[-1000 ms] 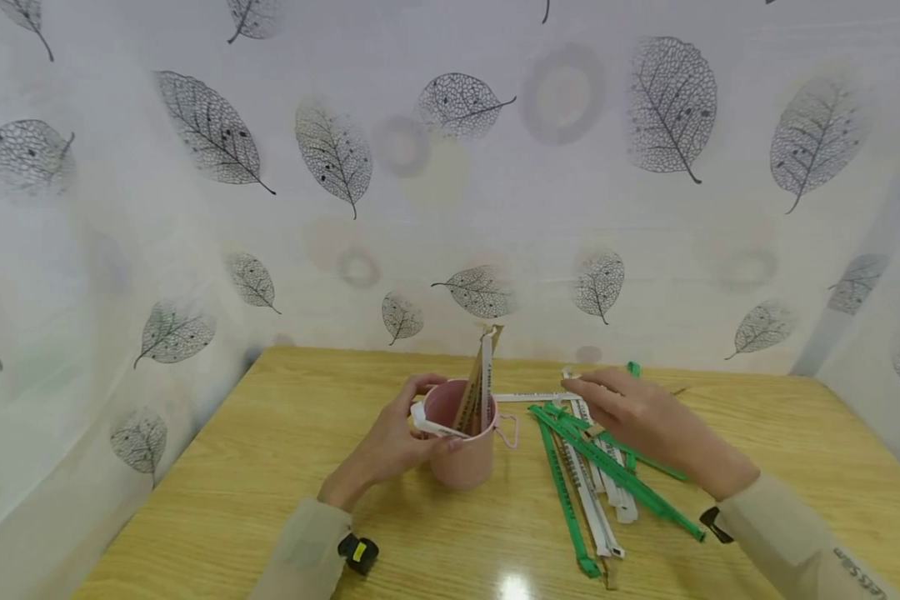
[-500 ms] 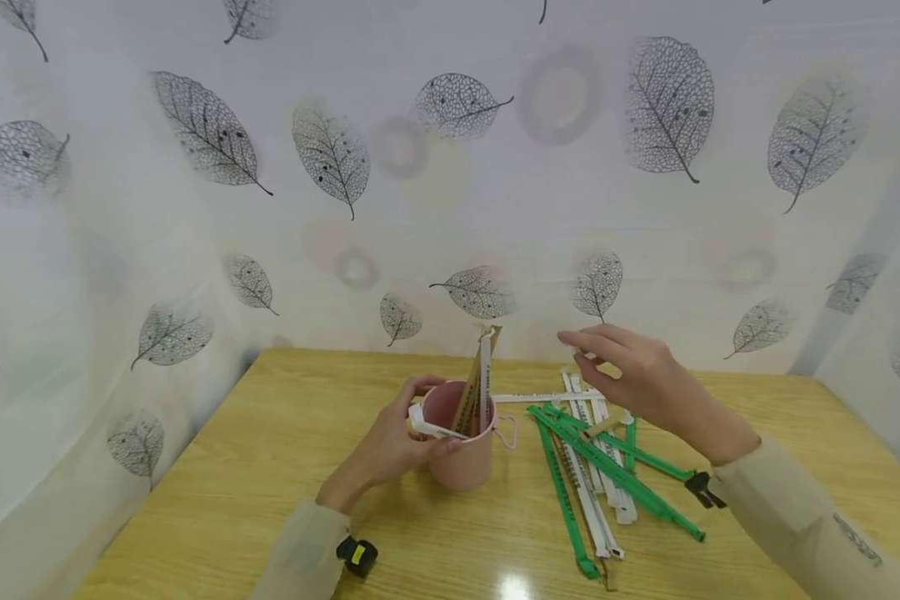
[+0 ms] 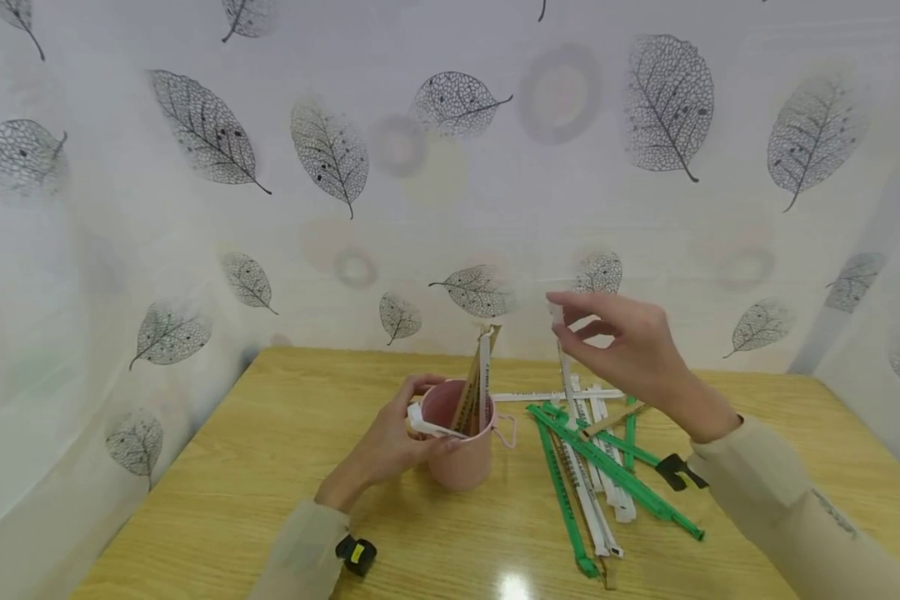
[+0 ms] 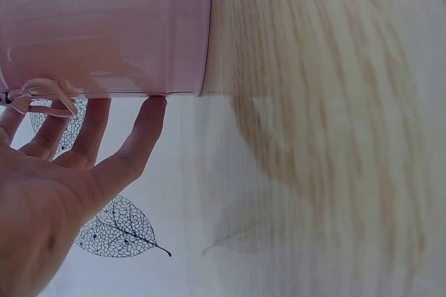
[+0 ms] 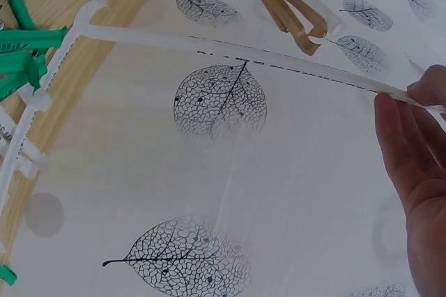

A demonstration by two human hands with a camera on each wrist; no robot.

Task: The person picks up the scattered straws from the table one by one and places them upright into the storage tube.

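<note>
A white straw (image 5: 237,53) hangs by one end, pinched in the right hand (image 3: 626,337), over a pile of green, white and brown straws (image 3: 630,483). Well apart, the left hand (image 3: 390,442) grips a pink cup (image 3: 461,467) holding brown and white straws (image 3: 485,375) on the table (image 3: 247,467).

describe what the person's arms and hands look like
The left hand and right hand are ungloved. The left sleeve is beige; the right sleeve, also beige, bears blurred dark lettering. The left wrist device is black with a yellow patch, the right wrist device black.
</note>
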